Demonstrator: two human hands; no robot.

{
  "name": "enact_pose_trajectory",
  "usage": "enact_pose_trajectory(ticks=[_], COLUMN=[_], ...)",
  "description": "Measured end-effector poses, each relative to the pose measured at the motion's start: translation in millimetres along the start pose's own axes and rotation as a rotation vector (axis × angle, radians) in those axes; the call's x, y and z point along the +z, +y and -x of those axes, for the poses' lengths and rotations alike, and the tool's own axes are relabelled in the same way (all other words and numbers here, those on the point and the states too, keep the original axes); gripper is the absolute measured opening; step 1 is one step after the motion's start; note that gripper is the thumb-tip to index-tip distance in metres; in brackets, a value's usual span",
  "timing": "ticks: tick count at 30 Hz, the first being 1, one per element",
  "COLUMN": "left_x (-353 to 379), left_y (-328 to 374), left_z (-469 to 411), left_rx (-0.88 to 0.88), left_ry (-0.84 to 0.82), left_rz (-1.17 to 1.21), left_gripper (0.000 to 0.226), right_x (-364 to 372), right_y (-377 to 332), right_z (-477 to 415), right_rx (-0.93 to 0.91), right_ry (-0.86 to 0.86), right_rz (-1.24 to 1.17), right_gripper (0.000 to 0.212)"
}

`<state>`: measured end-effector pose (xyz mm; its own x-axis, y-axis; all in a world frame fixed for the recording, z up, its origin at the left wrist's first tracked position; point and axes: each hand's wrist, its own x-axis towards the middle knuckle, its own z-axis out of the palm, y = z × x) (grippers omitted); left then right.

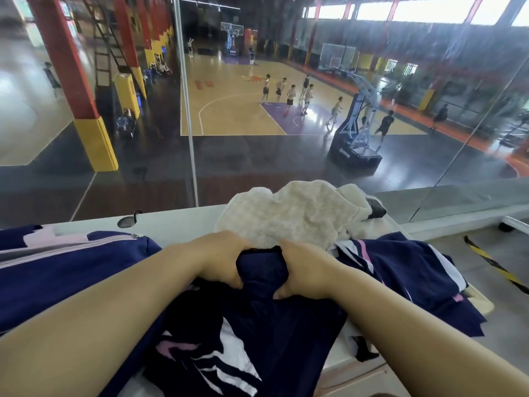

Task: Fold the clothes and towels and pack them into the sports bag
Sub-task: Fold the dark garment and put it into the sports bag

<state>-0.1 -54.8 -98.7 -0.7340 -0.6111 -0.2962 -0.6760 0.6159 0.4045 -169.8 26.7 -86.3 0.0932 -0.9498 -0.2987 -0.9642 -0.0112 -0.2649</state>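
Navy garment [257, 310], table near edge: left hand [220, 259] and right hand [300, 270] both grip its bunched top, probably to spread it for folding.

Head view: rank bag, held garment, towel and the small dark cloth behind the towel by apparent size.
1. Bag and held garment: both large, near the camera and cut off by the frame, so unranked.
2. Towel.
3. Dark cloth, mostly hidden.
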Motion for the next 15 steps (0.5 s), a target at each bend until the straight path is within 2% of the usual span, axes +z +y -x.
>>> enact_pose_trajectory(ticks=[3, 6, 8, 11, 15], left_x=[1.6, -5.5, -11.4, -18.5, -15.6], left_y=[-6.8, -8.5, -10.6, -18.9, -24.6], left_z=[-1.1, 0.4, 2.5, 7.3, 24.4], left_rx=[0.002, 0.013, 0.02, 0.04, 0.059], left_ry=[0.039, 0.101, 0.162, 0.28, 0.455], left_rz=[0.045, 0.006, -0.035, -0.087, -0.137], left_gripper=[0.037, 0.03, 0.022, 0.025, 0.02], right_x=[-2.8, -8.8, -15.0, -25.1, -26.4], right_y=[5.9, 5.9, 1.9, -5.7, -13.7], right_z=[-16.0, -25.6, -28.3, -28.8, -27.7], right_rx=[0.025, 0.015, -0.021, -0.092, -0.228], right_ry=[-0.091, -0.15, -0.12, 0.09, 0.444], right_rz=[-0.129, -0.211, -0.193, 0.042, 0.366], right_gripper=[0.046, 0.043, 0.041, 0.042, 0.028])
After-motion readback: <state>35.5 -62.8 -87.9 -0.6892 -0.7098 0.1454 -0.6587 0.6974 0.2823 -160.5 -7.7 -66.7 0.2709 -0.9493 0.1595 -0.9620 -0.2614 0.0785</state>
